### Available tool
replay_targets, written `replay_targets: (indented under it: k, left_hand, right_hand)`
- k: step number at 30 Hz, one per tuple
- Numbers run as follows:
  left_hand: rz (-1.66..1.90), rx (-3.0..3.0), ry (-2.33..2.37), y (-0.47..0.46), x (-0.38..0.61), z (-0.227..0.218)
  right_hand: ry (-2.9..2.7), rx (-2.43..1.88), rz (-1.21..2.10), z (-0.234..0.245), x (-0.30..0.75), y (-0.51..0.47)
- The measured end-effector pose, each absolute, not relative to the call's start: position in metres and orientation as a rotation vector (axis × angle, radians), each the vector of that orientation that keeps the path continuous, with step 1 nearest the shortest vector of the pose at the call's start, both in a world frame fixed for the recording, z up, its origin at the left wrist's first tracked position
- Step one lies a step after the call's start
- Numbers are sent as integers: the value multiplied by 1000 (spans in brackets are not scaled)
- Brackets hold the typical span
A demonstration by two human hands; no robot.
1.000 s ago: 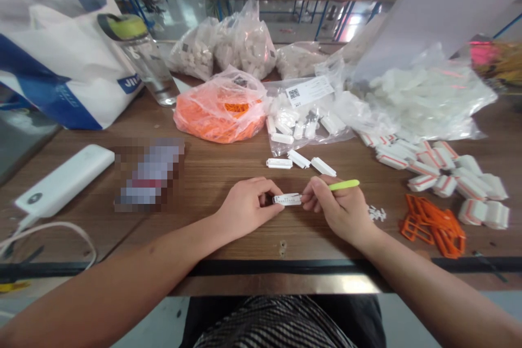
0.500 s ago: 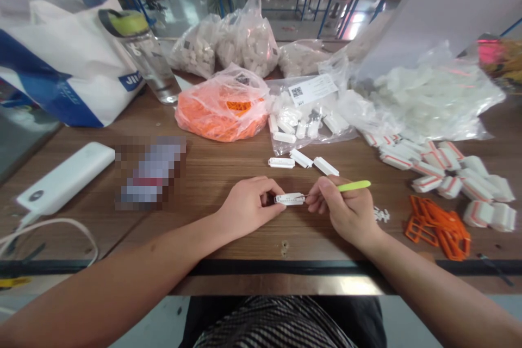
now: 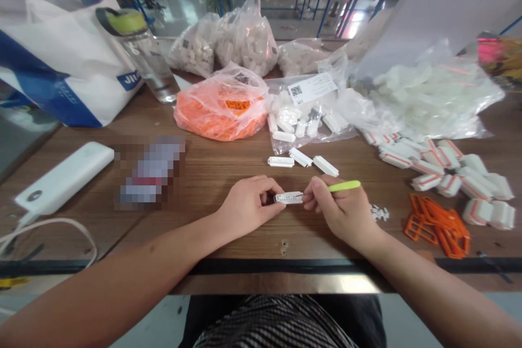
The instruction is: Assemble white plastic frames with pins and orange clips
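My left hand (image 3: 248,205) pinches one end of a small white plastic connector (image 3: 287,198) just above the wooden table (image 3: 212,174). My right hand (image 3: 341,209) is closed round a thin tool with a yellow-green handle (image 3: 345,186), its tip at the connector's right end. Three more white connectors (image 3: 302,160) lie loose just behind my hands. A few tiny white bits (image 3: 379,213) sit right of my right hand.
An orange-filled plastic bag (image 3: 220,106), clear bags of white parts (image 3: 240,43) and an open bag with a label (image 3: 310,103) lie behind. Finished white pieces (image 3: 444,171) and orange clips (image 3: 436,223) are at the right. A white power bank (image 3: 61,176), bottle (image 3: 142,54) and a blue-and-white shopping bag (image 3: 61,54) stand left.
My right hand drew slightly away to the right, then came back against the connector. The left hand has stayed put.
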State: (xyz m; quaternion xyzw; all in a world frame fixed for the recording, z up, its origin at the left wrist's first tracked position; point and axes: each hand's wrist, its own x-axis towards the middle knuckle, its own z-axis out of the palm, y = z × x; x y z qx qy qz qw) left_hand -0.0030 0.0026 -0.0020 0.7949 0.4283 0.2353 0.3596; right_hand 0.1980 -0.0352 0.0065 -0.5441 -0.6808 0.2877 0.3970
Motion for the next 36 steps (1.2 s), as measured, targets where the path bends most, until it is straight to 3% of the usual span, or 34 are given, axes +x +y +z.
replay_targets:
  k: [5,11,25,36]
  left_hand:
    - [604,2024,1119,2,-2,-1]
    - [597,2053,1093,3,-4,1]
    - [582,2094,1101,3,-5,1]
    - [609,2071,1089,2,-5,-2]
  right_hand:
    - [-1889,-1319,525,6,197,-38]
    - [-1657,-1318,798,1,198,-34]
    - [-1391,-1361,972,-3,198,-28]
    - [-1716,-1309,762,2,200,-33]
